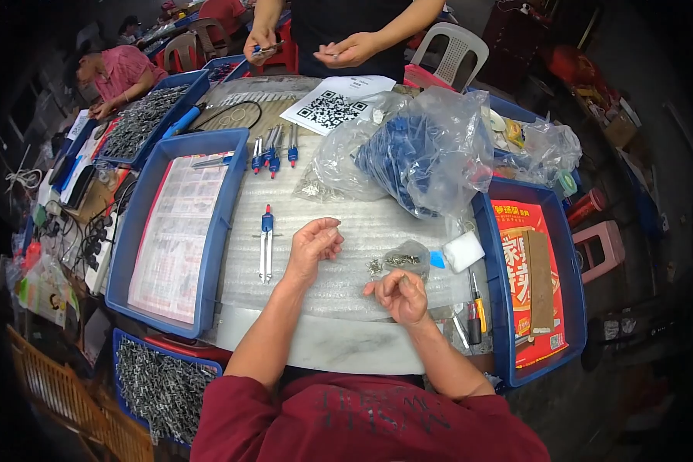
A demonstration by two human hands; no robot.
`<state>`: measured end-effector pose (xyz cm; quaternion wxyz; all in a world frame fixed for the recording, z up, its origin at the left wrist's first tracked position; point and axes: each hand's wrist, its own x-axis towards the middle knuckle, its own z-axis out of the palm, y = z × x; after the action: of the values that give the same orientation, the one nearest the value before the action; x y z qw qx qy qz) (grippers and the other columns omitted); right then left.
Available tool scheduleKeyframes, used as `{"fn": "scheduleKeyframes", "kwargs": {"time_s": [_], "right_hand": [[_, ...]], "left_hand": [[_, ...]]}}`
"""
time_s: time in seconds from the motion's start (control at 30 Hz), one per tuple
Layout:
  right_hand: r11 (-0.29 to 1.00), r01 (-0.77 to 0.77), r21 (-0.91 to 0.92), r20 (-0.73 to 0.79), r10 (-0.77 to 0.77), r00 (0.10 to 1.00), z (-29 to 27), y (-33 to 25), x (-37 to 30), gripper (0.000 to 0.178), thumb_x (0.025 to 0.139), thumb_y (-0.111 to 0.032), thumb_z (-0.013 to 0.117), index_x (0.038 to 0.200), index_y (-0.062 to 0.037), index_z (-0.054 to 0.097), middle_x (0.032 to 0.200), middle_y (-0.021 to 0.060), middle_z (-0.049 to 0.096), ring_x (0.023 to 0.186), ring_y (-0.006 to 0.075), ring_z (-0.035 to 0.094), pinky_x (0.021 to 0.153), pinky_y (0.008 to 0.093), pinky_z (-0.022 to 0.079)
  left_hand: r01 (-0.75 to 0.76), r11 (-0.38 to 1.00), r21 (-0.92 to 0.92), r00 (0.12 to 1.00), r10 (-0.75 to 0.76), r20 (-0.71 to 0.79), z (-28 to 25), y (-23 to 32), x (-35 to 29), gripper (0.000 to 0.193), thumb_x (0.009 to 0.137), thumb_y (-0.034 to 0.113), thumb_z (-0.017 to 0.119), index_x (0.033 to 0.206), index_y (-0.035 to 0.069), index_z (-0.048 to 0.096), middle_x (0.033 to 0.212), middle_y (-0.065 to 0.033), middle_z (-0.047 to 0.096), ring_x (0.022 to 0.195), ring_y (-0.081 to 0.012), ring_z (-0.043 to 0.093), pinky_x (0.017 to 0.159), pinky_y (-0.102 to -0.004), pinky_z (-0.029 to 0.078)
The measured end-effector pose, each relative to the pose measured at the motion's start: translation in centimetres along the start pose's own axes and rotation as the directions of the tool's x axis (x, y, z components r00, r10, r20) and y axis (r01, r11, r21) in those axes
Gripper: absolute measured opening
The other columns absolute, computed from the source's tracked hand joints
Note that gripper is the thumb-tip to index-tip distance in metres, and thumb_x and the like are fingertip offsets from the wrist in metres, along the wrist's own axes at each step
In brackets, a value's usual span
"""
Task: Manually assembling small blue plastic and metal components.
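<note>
My left hand (314, 245) is raised over the middle of the foam-covered table, fingers curled in. Nothing can be made out between them. Left of it lies a drawing compass (266, 240) with a blue head, red tip and silver legs. My right hand (402, 297) is held nearer to me, fingers bent and thumb and fingertips close together. Whatever those fingers may hold is too small to tell. Just beyond it a small clear plastic bag (413, 254) lies with small brass-coloured metal parts (375, 266) in and beside it. Farther off, several similar compasses (272, 152) lie grouped together.
Blue trays flank the table, one on the left (235, 177) and one on the right (500, 366). A large plastic bag with blue pieces (408, 158) lies at the back. Screwdrivers (477, 304) and a white block (463, 252) lie right. A co-worker's hands (350, 51) are across the table.
</note>
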<state>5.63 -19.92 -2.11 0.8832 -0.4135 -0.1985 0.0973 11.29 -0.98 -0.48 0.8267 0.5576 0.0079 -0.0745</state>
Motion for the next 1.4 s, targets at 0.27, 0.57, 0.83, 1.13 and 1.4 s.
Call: {"fn": "scheduleKeyframes", "kwargs": {"time_s": [0.27,0.57,0.83,1.13,1.4], "right_hand": [[1.000,-0.002,-0.013,-0.006,0.001,1.000,0.2,-0.1,0.1,0.039,0.086,-0.037,0.046,0.070,-0.0016,0.049,0.052,0.0043,0.043,0.047,0.0109,0.039,0.077,0.0401,0.042],[1.000,-0.018,-0.024,-0.016,0.017,1.000,0.3,-0.2,0.1,0.041,0.086,-0.039,0.047,0.069,-0.0014,0.049,0.052,0.0052,0.044,0.048,0.0127,0.040,0.076,0.0416,0.042],[0.999,0.010,-0.042,0.005,-0.009,1.000,0.2,-0.3,0.2,0.040,0.087,-0.038,0.045,0.069,-0.0027,0.048,0.053,0.0051,0.044,0.049,0.0133,0.041,0.074,0.0421,0.043],[0.999,0.018,-0.041,-0.003,-0.018,1.000,0.0,-0.4,0.1,0.039,0.087,-0.038,0.045,0.070,-0.0024,0.048,0.054,0.0052,0.045,0.050,0.0142,0.042,0.074,0.0424,0.042],[0.999,0.022,-0.029,0.000,-0.022,1.000,-0.2,-0.2,0.2,0.039,0.086,-0.038,0.046,0.071,-0.0021,0.048,0.054,0.0050,0.045,0.051,0.0146,0.043,0.074,0.0422,0.042]], "left_hand": [[0.001,1.000,0.008,1.000,-0.001,-0.007,-0.1,-0.2,0.1,0.027,0.080,0.020,0.057,0.101,0.003,0.055,0.076,-0.0035,0.058,0.063,-0.0090,0.053,0.054,-0.0207,0.043],[0.030,0.999,0.016,1.000,-0.030,-0.004,-0.3,-0.3,0.2,0.029,0.080,0.019,0.057,0.103,0.002,0.054,0.078,-0.0045,0.058,0.064,-0.0098,0.054,0.055,-0.0208,0.043],[0.011,1.000,0.002,0.999,-0.011,0.036,-0.4,-0.9,0.4,0.030,0.079,0.020,0.059,0.103,0.002,0.054,0.077,-0.0049,0.058,0.063,-0.0099,0.052,0.057,-0.0217,0.042],[-0.002,1.000,-0.006,0.999,0.002,0.051,-0.4,-0.8,0.5,0.031,0.080,0.022,0.059,0.102,0.002,0.053,0.077,-0.0044,0.058,0.064,-0.0091,0.053,0.054,-0.0206,0.041],[-0.017,1.000,-0.004,0.997,0.017,0.081,-0.4,-1.0,0.6,0.031,0.079,0.021,0.059,0.102,0.001,0.053,0.077,-0.0044,0.058,0.063,-0.0082,0.053,0.052,-0.0199,0.041]]}}
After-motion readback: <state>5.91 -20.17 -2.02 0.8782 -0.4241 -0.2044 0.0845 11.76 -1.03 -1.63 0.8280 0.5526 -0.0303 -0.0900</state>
